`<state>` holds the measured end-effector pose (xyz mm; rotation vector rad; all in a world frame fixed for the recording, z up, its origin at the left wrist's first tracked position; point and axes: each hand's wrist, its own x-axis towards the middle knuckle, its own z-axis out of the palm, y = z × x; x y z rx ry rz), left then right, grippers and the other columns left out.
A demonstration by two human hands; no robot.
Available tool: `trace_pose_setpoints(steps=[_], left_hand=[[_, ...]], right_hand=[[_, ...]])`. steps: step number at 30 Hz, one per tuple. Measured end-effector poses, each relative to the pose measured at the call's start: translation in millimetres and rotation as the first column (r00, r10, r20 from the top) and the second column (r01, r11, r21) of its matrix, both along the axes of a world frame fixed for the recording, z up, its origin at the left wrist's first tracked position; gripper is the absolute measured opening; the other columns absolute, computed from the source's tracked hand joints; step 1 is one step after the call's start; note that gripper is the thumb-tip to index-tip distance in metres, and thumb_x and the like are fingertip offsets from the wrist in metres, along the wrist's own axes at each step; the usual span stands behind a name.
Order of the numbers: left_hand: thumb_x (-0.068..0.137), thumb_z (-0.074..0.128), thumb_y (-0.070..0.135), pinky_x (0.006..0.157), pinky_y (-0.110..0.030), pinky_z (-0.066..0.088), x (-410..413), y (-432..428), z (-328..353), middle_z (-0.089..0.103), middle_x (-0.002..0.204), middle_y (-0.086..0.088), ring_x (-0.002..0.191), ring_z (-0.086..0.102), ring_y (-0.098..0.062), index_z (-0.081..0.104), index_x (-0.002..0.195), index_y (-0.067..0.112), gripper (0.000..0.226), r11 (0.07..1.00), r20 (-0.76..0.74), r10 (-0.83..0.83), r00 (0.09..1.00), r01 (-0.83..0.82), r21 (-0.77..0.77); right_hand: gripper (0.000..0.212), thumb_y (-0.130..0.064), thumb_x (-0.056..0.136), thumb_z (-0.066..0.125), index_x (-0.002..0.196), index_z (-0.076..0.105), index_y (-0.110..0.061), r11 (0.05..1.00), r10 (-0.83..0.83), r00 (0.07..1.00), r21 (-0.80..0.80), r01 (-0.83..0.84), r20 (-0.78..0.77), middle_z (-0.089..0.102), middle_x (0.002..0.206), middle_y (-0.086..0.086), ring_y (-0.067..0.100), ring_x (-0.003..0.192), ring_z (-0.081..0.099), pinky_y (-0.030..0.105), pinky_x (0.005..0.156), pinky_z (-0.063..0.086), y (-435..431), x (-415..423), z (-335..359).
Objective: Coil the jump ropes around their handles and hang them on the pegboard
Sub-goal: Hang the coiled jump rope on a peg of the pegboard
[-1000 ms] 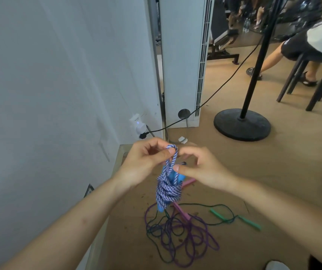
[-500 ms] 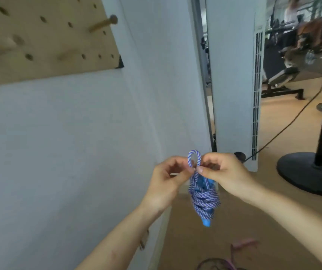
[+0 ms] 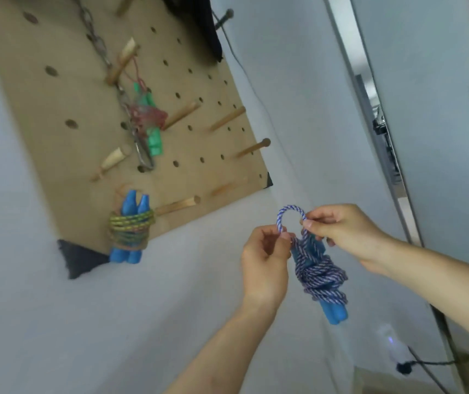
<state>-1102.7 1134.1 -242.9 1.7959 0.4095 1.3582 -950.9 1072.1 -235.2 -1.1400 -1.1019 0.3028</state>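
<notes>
Jump rope [image 3: 320,275], where was it?
Held in the air, right of and below the pegboard [image 3: 43,109], coiled round its blue handles [image 3: 335,315].
What was hard to see?
Handle tops sat hidden under coils; blur smeared the pegs [image 3: 253,147].
And the hands?
Left hand [image 3: 266,260] and right hand [image 3: 341,231] each pinched 1 side of its top loop [image 3: 291,206], forearms raised.

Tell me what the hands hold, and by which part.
Both hands hold the coiled blue-and-white jump rope by its top loop: the left hand pinches the loop's left end, the right hand its right end. The wrapped handles hang free below.
</notes>
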Motion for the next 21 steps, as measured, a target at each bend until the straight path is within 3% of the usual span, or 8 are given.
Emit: trace_pose_setpoints(steps=[4,8,11,17,21], left_hand=[[0.097,0.061,0.010,0.083,-0.034,0.059,-4.3,13.8,32.0,0.074,0.093,-0.010,0.083,0.068,-0.017,0.064,0.093,0.016,0.008,0.995,0.087,0.093,0.992,-0.095,0.009],[0.098,0.062,0.013,0.081,-0.031,0.058,-2.0,29.3,66.0,0.072,0.087,-0.004,0.078,0.067,-0.015,0.065,0.092,0.015,0.007,0.989,0.137,0.144,0.980,-0.138,-0.056],[0.097,0.063,0.014,0.082,-0.033,0.057,0.8,45.6,85.8,0.070,0.082,-0.001,0.073,0.065,-0.014,0.063,0.088,0.019,0.010,0.978,0.164,0.199,0.966,-0.185,-0.099],[0.096,0.066,0.018,0.085,-0.036,0.059,11.8,80.1,103.1,0.072,0.089,-0.007,0.075,0.067,-0.018,0.066,0.093,0.015,0.004,0.945,0.121,0.279,0.953,-0.250,-0.213],[0.093,0.069,0.023,0.087,-0.042,0.060,16.7,97.1,105.4,0.075,0.094,-0.009,0.085,0.072,-0.026,0.071,0.099,0.011,0.014,0.920,0.087,0.343,0.935,-0.317,-0.230]], right_hand=[[0.005,-0.010,0.090,0.069,0.089,0.072,-0.014,0.999,-0.011,0.997,0.042,0.014,-0.079,0.069,0.078,0.003,0.012,0.063,0.054,0.014,0.049,0.042,22.1,-14.3,37.3],[0.006,-0.014,0.090,0.071,0.095,0.073,-0.013,0.998,-0.016,0.990,0.051,0.024,-0.138,0.070,0.082,0.002,0.013,0.067,0.053,0.022,0.056,0.039,42.8,-23.8,70.6],[0.006,-0.013,0.091,0.069,0.086,0.070,-0.017,0.998,-0.024,0.987,0.049,0.032,-0.156,0.068,0.082,0.003,0.014,0.067,0.052,0.023,0.056,0.039,57.5,-27.8,89.3],[0.003,-0.014,0.089,0.071,0.088,0.071,-0.017,0.996,-0.089,0.973,-0.017,0.088,-0.211,0.071,0.090,0.007,0.017,0.070,0.056,0.025,0.055,0.041,93.5,-21.7,104.4],[0.008,-0.014,0.090,0.070,0.083,0.069,-0.018,0.991,-0.125,0.978,-0.057,0.117,-0.167,0.072,0.092,0.009,0.018,0.071,0.057,0.026,0.056,0.044,111.0,-16.6,105.3]])
